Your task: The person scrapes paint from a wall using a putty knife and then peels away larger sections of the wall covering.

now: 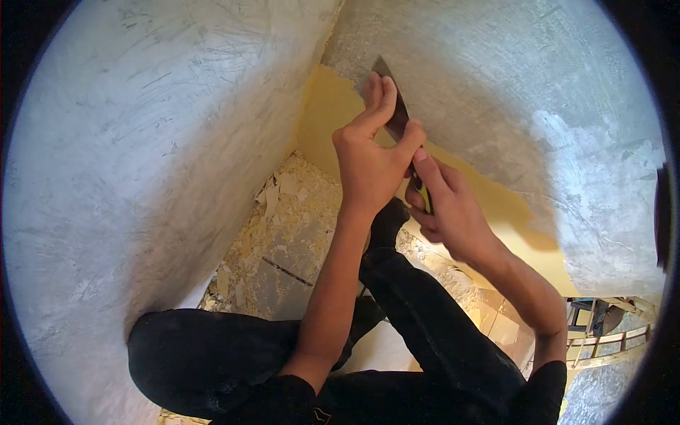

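Note:
A scraper (399,106) with a dark metal blade and a black and yellow-green handle rests against the right-hand wall (482,92). My right hand (459,212) is wrapped round its handle. Higher up, my left hand (368,159) grips the blade, fingertips along its upper part and thumb near the handle. The blade's tip lies near the edge where a yellow coat (322,120) meets bare grey wall. Part of the blade is hidden behind my left hand.
Yellow flakes (283,202) litter the floor (276,287) between the walls. A grey scratched wall (127,142) rises on the left. My dark-trousered legs (432,312) are bent below my hands. At lower right stands a wooden frame (613,343).

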`<state>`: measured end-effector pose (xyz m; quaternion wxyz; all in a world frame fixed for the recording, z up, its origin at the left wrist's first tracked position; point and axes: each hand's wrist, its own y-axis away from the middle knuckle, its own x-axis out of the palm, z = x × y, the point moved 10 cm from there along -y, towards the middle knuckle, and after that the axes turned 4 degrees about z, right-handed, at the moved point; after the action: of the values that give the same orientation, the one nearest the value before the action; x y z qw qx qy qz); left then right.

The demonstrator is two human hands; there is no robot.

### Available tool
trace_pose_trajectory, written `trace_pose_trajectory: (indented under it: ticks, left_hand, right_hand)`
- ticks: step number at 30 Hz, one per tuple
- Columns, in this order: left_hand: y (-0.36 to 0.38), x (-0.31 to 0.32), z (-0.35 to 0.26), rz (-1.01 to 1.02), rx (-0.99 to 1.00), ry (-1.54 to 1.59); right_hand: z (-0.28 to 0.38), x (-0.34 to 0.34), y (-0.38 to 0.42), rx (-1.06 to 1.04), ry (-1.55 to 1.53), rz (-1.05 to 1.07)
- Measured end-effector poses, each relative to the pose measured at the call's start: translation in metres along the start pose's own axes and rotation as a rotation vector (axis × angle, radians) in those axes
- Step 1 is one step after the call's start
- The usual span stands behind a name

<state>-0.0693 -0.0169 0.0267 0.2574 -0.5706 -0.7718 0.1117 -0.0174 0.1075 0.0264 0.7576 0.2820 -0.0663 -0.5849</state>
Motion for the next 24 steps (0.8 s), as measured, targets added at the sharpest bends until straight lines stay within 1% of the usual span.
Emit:
trace_pose_trajectory:
  ticks: [1,2,3,4,5,6,7,8,10,11,13,14,16,17,19,20,22,23,24]
  left_hand:
    - [-0.002,-0.002,-0.001,-0.012,0.002,-0.006]
    - [-0.002,-0.003,-0.001,-0.020,0.010,-0.002]
    - [-0.003,-0.004,-0.003,-0.038,0.028,-0.058]
    - [-0.003,-0.006,-0.003,-0.052,0.043,-0.120]
    - [-0.003,-0.008,-0.002,-0.051,0.047,-0.127]
    - [-0.002,-0.007,-0.004,-0.008,-0.011,0.009]
    - [0.000,-0.004,-0.001,0.033,-0.071,0.150]
    - [-0.001,-0.004,0.001,0.031,-0.070,0.152]
    - [-0.002,0.002,-0.007,0.053,0.032,-0.139]
    - [0.000,0.005,-0.006,0.051,0.032,-0.134]
    - [0.002,0.002,-0.001,0.000,-0.020,0.016]
    - [0.001,0.001,-0.001,0.007,-0.024,0.010]
    - [-0.002,-0.002,-0.002,0.018,-0.026,0.037]
    - [-0.001,-0.002,-0.001,0.009,-0.021,0.038]
    - [0.001,0.004,-0.011,0.013,0.075,-0.137]
    - [0.002,0.004,-0.008,0.017,0.075,-0.141]
    - [0.000,-0.003,0.001,-0.010,-0.036,0.096]
    - [-0.001,-0.003,0.004,-0.008,-0.039,0.096]
    - [-0.004,-0.003,0.005,-0.022,0.005,-0.007]
  right_hand:
    - [-0.006,-0.003,-0.009,-0.004,0.003,0.001]
    - [-0.009,-0.013,-0.027,-0.082,0.099,-0.033]
    - [0.005,-0.011,-0.033,-0.163,0.194,-0.068]
    - [0.010,-0.008,-0.026,-0.171,0.194,-0.066]
    - [0.004,0.000,-0.015,-0.090,0.076,-0.027]
    - [0.000,0.010,-0.004,0.002,-0.048,0.010]
    - [0.002,0.009,-0.001,0.001,-0.057,0.002]
    - [-0.005,0.002,-0.008,0.000,-0.054,0.001]
    - [0.007,-0.012,-0.023,-0.190,0.177,-0.059]
    - [0.003,-0.018,-0.020,-0.188,0.181,-0.062]
    - [0.000,-0.006,-0.008,-0.037,0.063,-0.003]
    - [-0.002,-0.005,-0.010,-0.034,0.053,-0.002]
    - [0.005,-0.007,-0.017,-0.133,0.136,-0.033]
    - [0.004,-0.007,-0.017,-0.137,0.144,-0.029]
    - [-0.001,-0.011,-0.017,-0.153,0.133,-0.049]
    - [-0.003,-0.011,-0.016,-0.155,0.117,-0.059]
    - [-0.002,-0.006,-0.014,-0.128,0.104,-0.034]
    - [-0.001,-0.003,-0.013,-0.108,0.109,-0.009]
    - [-0.003,-0.006,-0.020,-0.111,0.117,-0.007]
